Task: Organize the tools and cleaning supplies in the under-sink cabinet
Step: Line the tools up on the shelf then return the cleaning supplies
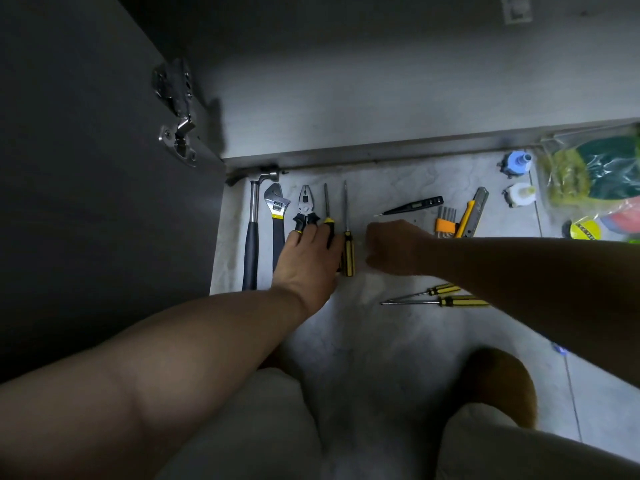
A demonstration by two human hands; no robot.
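Neatly ranked tools on the pale floor (398, 341) before the open cabinet.
One hammer (252, 230), one adjustable wrench (277, 216), one pair of pliers (305, 209) and two screwdrivers (347, 237) lie parallel; two more screwdrivers (446, 296) lie crosswise near the right forearm. The left hand (308, 258) rests flat, fingers spread over the pliers' handles. The right hand (394, 247) is curled; its grip cannot be told. One hex-key set (445, 223), one utility knife (472, 213).
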